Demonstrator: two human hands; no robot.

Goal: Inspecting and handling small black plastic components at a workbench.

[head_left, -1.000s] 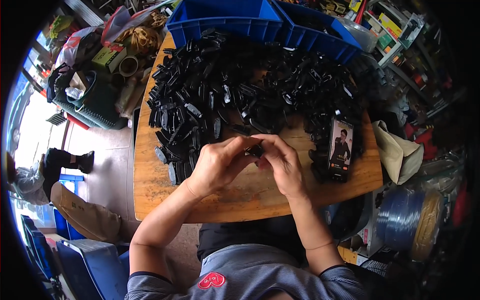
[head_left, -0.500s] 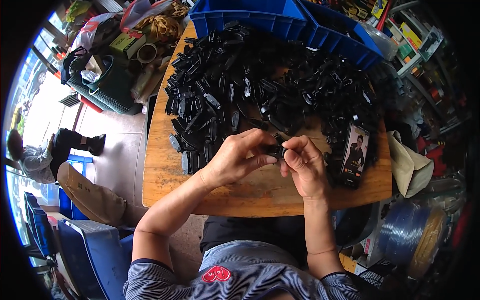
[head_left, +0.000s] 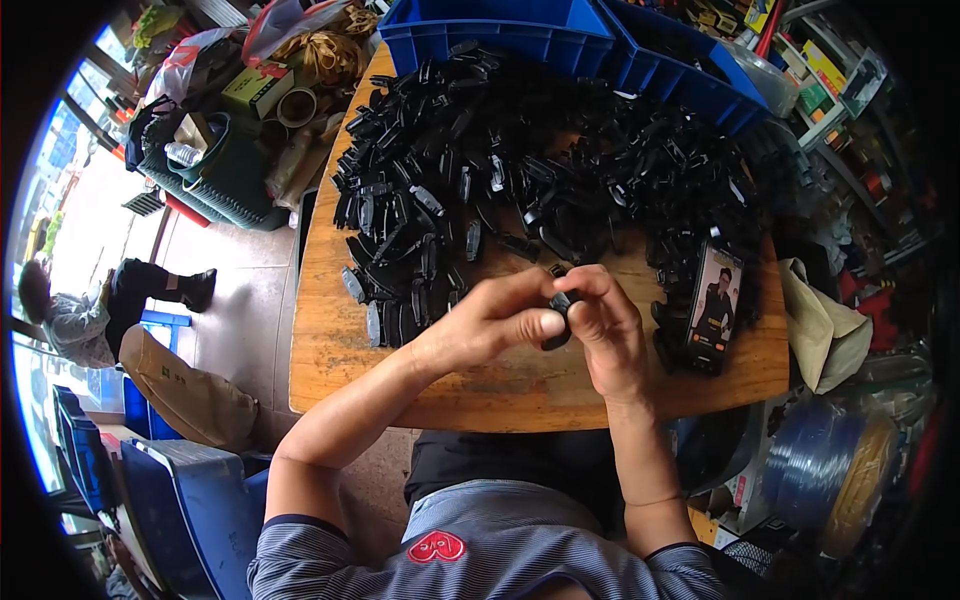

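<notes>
Over the near part of the wooden table (head_left: 450, 387), my two hands meet at a small black plastic part (head_left: 557, 338). My left hand (head_left: 492, 318) has its thumb and bent fingers closed on the part's left side. From the other side, my right hand (head_left: 612, 335) pinches it between thumb and curled fingers. Much of the part is covered by the fingers, so its exact kind cannot be made out. Beyond my hands spreads a large heap of similar black plastic pieces (head_left: 425, 200), some with grey, shiny faces.
Two blue crates (head_left: 500, 42) (head_left: 690, 90) stand along the table's far edge. A phone (head_left: 713, 310) with a lit screen leans at the right against black pieces. Left of the table are a green basket (head_left: 235, 175) and a seated person (head_left: 95, 310); a wrapped spool (head_left: 815, 460) lies right.
The black part has been turned between my fingers and now hangs lower, its dark rounded end showing under my left thumb. My right fingers have lifted and curled a little more over it.
</notes>
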